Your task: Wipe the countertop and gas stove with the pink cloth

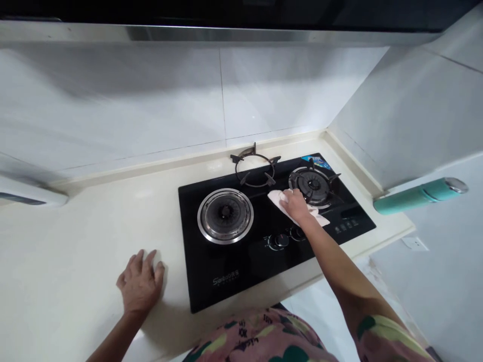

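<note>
My right hand (pixel 295 203) grips a pale pink cloth (pixel 276 197) and presses it on the black glass gas stove (pixel 204 261), between the two burners. The cloth spreads out on both sides of the hand, close to the right burner (pixel 312 184), which has its pan support on. A loose pan support (pixel 247 152) lies across the stove's back edge, partly on the counter. The left burner (pixel 225 216) is bare inside its shiny ring. On the pale counter (pixel 94 236), left of the stove, my left hand (pixel 140 284) rests palm down, fingers apart, holding nothing.
Control knobs (pixel 278 242) sit at the stove's front, near my right forearm. A turquoise flask (pixel 415 197) stands on the counter at the right. Overhead, the range hood (pixel 226 34) spans the view. A white object (pixel 30 193) is at the far left.
</note>
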The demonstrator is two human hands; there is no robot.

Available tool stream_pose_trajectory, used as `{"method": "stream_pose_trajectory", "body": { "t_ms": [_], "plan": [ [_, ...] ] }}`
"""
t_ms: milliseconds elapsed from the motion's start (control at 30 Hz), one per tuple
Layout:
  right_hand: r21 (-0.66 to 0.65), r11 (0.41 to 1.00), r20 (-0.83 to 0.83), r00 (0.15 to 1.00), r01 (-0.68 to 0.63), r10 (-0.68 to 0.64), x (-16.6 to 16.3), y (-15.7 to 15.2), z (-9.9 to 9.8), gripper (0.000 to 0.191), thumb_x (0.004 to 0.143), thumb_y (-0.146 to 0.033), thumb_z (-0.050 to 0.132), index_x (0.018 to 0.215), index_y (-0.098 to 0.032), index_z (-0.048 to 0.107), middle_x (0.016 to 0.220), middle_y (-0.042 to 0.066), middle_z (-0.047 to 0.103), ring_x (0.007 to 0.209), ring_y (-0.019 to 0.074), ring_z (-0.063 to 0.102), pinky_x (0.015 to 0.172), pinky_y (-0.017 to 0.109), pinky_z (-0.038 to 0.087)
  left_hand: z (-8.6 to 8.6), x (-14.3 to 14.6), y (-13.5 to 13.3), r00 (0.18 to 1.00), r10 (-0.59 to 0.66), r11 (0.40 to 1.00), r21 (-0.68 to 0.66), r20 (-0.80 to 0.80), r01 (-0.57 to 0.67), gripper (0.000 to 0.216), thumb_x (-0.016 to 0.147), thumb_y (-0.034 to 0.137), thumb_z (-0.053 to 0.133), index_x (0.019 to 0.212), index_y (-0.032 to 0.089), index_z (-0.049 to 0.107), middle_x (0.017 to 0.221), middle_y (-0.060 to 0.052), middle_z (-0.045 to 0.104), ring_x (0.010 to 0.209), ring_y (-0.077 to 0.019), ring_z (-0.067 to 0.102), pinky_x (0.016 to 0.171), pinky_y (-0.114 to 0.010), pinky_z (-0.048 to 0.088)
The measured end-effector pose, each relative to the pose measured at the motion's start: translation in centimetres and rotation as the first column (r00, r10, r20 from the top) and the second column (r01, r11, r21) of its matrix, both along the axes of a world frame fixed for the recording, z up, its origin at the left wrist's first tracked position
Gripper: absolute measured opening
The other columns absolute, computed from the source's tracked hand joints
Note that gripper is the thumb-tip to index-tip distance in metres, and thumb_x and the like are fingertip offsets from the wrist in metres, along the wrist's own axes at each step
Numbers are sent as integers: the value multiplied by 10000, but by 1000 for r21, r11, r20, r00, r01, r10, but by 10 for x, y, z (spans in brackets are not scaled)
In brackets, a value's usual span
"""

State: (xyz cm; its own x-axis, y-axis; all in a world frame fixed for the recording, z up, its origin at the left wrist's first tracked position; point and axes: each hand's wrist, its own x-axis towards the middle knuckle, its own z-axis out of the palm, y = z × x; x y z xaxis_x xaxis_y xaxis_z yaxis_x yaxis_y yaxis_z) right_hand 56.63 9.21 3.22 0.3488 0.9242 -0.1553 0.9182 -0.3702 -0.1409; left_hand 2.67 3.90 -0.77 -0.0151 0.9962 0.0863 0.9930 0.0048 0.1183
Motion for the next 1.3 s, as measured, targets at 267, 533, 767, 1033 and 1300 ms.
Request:
{"method": "stream_pose_trajectory", "body": {
  "t_ms": [267, 533, 767, 1033, 1300],
  "plan": [
    [24, 993, 10, 994, 112, -112, -11, 33, -3, 428, 1027, -397, 512, 1289, -70, 596, 1332, 233, 546, 1206, 333, 518, 1085, 439, 376, 0, 0, 1, 1000, -5, 1000, 18, 16, 5, 515, 1024, 413, 396, 1404, 158, 634, 1599, -206, 494, 1524, -367, 389, 1218, -583, 295],
    [36, 988, -178, 972, -147, 151, -82, -10, -3, 376, 966, -411, 620, 1224, -137, 631, 1231, 153, 583, 1144, 303, 545, 1055, 411, 390, -1, -1, 1, 1000, -18, 999, 27, 4, 18, 554, 1038, 440, 345, 1408, 136, 625, 1589, -222, 498, 1521, -376, 393, 1220, -585, 291],
    [142, 950, -370, 875, -279, 312, -116, -17, -1, 307, 917, -341, 671, 1183, -188, 665, 1192, 86, 593, 1137, 251, 531, 1028, 371, 402, -2, -2, 1, 999, -31, 998, 60, -18, 32, 567, 1052, 467, 328, 1415, 138, 614, 1590, -220, 496, 1516, -370, 405, 1216, -579, 307],
    [-9, 991, -81, 988, 134, -134, -102, -39, 16, 486, 966, -565, 627, 1373, -301, 655, 1590, 145, 396, 1406, 425, 349, 1135, 690, 250, -10, -7, 1, 999, -37, 997, 74, -12, 37, 524, 1042, 427, 368, 1385, 141, 642, 1562, -225, 529, 1492, -371, 434, 1184, -585, 328],
    [77, 980, -164, 971, 186, -172, -107, -13, -3, 404, 942, -443, 619, 1228, -165, 681, 1408, 195, 487, 1196, 362, 510, 981, 493, 453, -16, -10, -2, 999, -42, 994, 99, -2, 42, 521, 1036, 440, 386, 1381, 152, 649, 1562, -217, 533, 1490, -367, 438, 1188, -564, 308]
  ]
}}
